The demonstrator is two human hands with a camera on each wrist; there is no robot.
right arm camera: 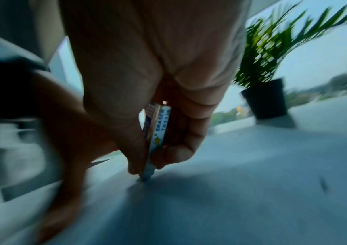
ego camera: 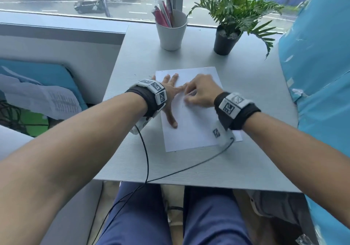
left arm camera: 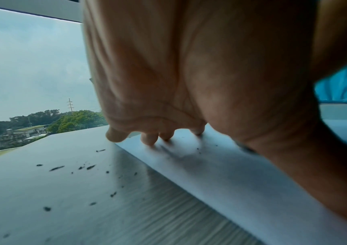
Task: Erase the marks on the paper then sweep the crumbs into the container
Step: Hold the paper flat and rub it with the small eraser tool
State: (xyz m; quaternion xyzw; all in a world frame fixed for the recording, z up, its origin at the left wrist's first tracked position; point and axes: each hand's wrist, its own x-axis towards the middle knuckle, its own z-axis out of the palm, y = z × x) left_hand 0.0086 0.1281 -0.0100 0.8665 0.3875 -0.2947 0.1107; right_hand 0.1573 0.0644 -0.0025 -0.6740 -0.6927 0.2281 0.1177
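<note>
A white sheet of paper point(ego camera: 197, 119) lies in the middle of the grey table point(ego camera: 208, 165). My left hand point(ego camera: 169, 93) lies flat on the sheet's left part, fingers spread and pressing it down point(left arm camera: 153, 139). My right hand point(ego camera: 198, 93) is curled over the sheet's middle and pinches an eraser point(right arm camera: 158, 132) in a white and blue sleeve; its tip touches the paper point(right arm camera: 231, 199). The right wrist view is blurred by motion. Dark eraser crumbs point(left arm camera: 57, 168) are scattered on the table left of the sheet point(left arm camera: 220, 174).
A white cup point(ego camera: 171, 34) holding pens stands at the table's back, with a black potted plant point(ego camera: 225, 40) to its right. Blue plastic sheeting point(ego camera: 318, 74) hangs along the right side. Two thin black cables point(ego camera: 145, 150) run from the wristbands across the table's front edge.
</note>
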